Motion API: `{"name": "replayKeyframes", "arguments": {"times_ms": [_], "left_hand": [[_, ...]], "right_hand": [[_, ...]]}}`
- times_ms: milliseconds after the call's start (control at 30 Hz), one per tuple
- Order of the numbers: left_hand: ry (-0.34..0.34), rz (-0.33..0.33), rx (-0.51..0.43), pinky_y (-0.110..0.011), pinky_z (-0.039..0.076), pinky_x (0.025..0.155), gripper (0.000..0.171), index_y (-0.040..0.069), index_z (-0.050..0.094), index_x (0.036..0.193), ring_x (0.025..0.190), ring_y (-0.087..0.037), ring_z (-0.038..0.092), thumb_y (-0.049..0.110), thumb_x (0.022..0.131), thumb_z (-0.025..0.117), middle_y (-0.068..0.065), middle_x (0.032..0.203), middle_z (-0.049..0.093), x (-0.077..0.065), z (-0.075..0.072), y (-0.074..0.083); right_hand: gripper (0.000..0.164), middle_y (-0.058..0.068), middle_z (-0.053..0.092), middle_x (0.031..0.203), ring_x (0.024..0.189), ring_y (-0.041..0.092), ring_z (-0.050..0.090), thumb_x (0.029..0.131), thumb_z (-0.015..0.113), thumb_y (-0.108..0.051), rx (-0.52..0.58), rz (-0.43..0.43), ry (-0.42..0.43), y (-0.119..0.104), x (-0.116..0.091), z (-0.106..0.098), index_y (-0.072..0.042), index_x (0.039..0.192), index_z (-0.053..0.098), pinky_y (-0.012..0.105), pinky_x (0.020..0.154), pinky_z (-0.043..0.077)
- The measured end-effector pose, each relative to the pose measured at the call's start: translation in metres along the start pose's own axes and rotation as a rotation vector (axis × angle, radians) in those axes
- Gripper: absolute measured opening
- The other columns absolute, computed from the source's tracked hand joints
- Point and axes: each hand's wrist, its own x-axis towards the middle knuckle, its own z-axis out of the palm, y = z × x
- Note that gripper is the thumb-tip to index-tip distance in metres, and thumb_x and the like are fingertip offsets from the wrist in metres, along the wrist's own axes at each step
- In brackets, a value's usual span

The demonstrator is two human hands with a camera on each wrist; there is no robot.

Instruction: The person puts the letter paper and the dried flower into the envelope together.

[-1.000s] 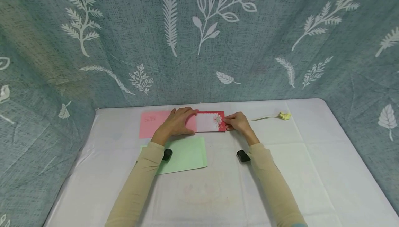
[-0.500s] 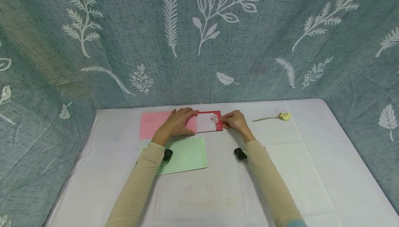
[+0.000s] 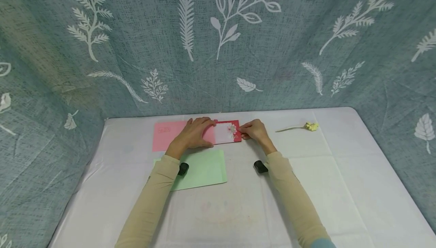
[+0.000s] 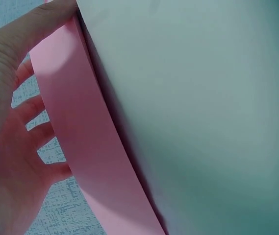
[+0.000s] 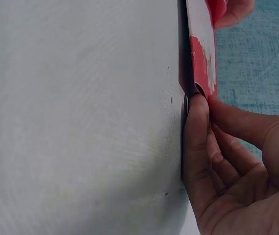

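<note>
A pink envelope (image 3: 167, 136) lies flat near the table's far edge. My left hand (image 3: 195, 132) spans its right end and holds it between thumb and fingers at opposite edges; the left wrist view shows the thumb at one side of the pink paper (image 4: 80, 112). A red and white card (image 3: 225, 132) with a flower print sticks out of the envelope's right end; its left part is hidden. My right hand (image 3: 256, 130) pinches the card's red right end. In the right wrist view, thumb and forefinger meet at the card's (image 5: 200, 58) corner, which bends slightly.
A pale green envelope (image 3: 204, 168) lies nearer, partly under the left forearm. Right of the right hand lies a yellow flower (image 3: 310, 126) on a thin stem. A patterned curtain (image 3: 218, 70) hangs behind the white-covered table (image 3: 231, 214).
My right hand has moved a little left with the card, and less of the card shows beyond the pink envelope. The left hand has stayed in place.
</note>
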Motion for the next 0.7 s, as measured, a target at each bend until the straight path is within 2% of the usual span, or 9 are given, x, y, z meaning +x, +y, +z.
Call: {"name": "replayKeyframes", "arguments": {"times_ms": [433, 700], "left_hand": [[-0.003, -0.005, 0.004, -0.062, 0.016, 0.114, 0.078, 0.016, 0.049, 0.143, 0.142, -0.030, 0.032, 0.040, 0.077, 0.083, -0.013, 0.151, 0.040, 0.001, -0.001, -0.001], [-0.012, -0.007, 0.015, -0.062, 0.016, 0.114, 0.078, 0.016, 0.049, 0.144, 0.142, -0.030, 0.031, 0.041, 0.078, 0.082, -0.013, 0.151, 0.040, 0.002, -0.001, 0.000]], "right_hand": [[0.023, 0.015, 0.073, 0.077, 0.050, 0.003, 0.061, 0.090, 0.069, -0.007, -0.060, -0.006, -0.021, -0.006, 0.002, 0.011, 0.012, 0.103, 0.072, 0.019, 0.054, 0.054], [0.022, 0.013, 0.072, 0.074, 0.051, 0.005, 0.061, 0.090, 0.070, -0.008, -0.074, -0.018, -0.028, -0.008, 0.002, 0.019, 0.011, 0.101, 0.072, 0.020, 0.054, 0.054]]}}
